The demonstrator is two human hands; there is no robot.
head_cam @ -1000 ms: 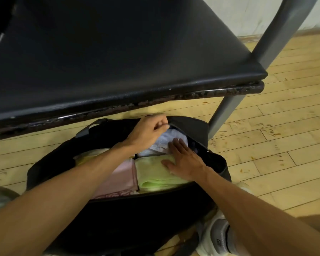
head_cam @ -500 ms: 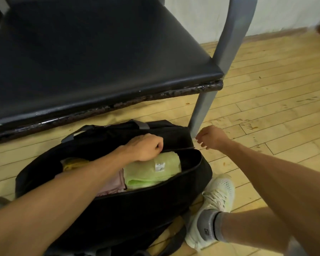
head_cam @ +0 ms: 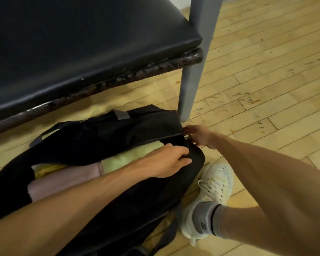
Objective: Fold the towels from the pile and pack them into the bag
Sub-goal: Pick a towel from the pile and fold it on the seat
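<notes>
Nearest, both forearms are cut off by the lower edge of the view, and much of the near side of the black bag (head_cam: 118, 204) is covered by the left forearm. The bag's near end is lost past that same edge. Most of the towels are hidden. Through the opening only part of a pink towel (head_cam: 67, 180), a strip of a yellow towel (head_cam: 46, 167) and a patch of a green towel (head_cam: 126, 156) are seen, all packed inside the bag, with the green one toward its right end. The far flap of the bag is drawn partly over them. Everything is softened by blur, so the folds cannot be made out.

The left hand (head_cam: 171, 159) is laid palm down over the green towel, and its fingers are curled round the near rim of the bag at the right end. The right hand (head_cam: 199, 136) is held just beyond, at the bag's right tip, apart from the left hand. A small metal zipper pull (head_cam: 187, 136) is pinched between its thumb and fingers, though the grip is blurred.

A white shoe (head_cam: 212, 189) and a grey sock (head_cam: 205, 222) are seen just beside the bag on the right, on the wooden floor (head_cam: 275, 93). Farther off, a black chair seat (head_cam: 81, 43) is cut off at the top and left, and its grey leg (head_cam: 190, 80) is planted just beyond the right hand.
</notes>
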